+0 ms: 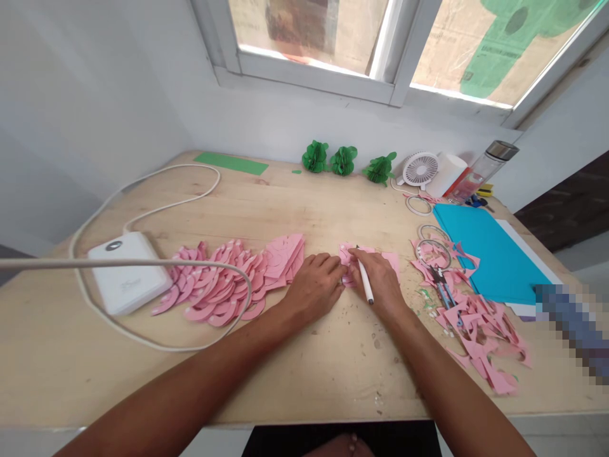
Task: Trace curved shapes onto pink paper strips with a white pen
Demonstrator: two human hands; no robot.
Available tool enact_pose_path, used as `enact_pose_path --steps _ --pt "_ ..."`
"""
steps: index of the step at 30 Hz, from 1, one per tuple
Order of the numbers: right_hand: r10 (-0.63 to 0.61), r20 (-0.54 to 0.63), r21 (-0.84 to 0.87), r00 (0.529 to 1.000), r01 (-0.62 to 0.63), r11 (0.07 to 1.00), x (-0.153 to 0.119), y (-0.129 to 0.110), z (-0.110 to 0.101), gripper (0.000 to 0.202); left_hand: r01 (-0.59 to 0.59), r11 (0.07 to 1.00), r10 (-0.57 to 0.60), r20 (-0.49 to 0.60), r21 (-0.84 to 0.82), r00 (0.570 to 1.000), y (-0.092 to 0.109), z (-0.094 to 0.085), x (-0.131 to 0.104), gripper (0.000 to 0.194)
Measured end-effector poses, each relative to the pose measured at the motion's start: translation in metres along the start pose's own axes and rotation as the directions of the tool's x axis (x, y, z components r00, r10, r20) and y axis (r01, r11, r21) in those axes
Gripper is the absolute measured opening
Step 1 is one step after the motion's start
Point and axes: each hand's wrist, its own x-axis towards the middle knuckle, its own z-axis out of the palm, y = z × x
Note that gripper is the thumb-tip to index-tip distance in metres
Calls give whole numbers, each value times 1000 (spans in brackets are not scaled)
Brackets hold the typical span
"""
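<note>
My right hand (377,279) is closed around a white pen (365,284), its dark tip over a small piece of pink paper (391,259) with lines on it. My left hand (316,280) lies on the table with bent fingers close together, their tips holding the left edge of that paper. Both hands partly cover the sheet. Just left of my left hand lies a stack of pink sheets (284,256) with drawn lines. Beyond it spreads a pile of curved pink cut-outs (228,279).
A white power bank (126,273) with a looping cable stands left. Scissors (443,289) lie among pink scraps (480,330) on the right, near blue sheets (485,251). Green paper shapes (343,160), a small fan (420,169) and a bottle (485,170) line the back.
</note>
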Motion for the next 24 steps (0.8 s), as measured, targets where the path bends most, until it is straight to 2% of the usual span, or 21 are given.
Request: enact_pose_path --steps 24 --pt "9 -2 -31 1000 -9 999 2 0 3 38 -9 1000 9 -22 17 1000 0 2 0 22"
